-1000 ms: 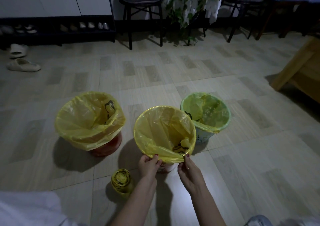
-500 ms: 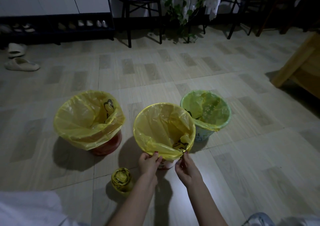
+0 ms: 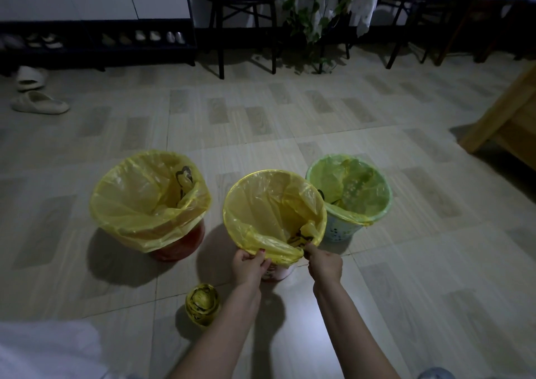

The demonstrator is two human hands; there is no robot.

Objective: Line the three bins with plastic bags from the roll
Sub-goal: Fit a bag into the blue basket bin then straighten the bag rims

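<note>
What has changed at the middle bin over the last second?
Little: the right hand has shifted slightly along the folded yellow bag edge at the middle bin's near rim, still pinching it; the left hand keeps its grip. The other two bins and the roll have not moved.

Two bare forearms, left hand [image 3: 250,265] with dark-painted nails, right hand [image 3: 324,265], no sleeves

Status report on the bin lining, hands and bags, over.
Left hand and right hand pinch middle bin's bag at near rim. All three bins show bags. Roll on floor, apart. Nothing in the way.
</note>
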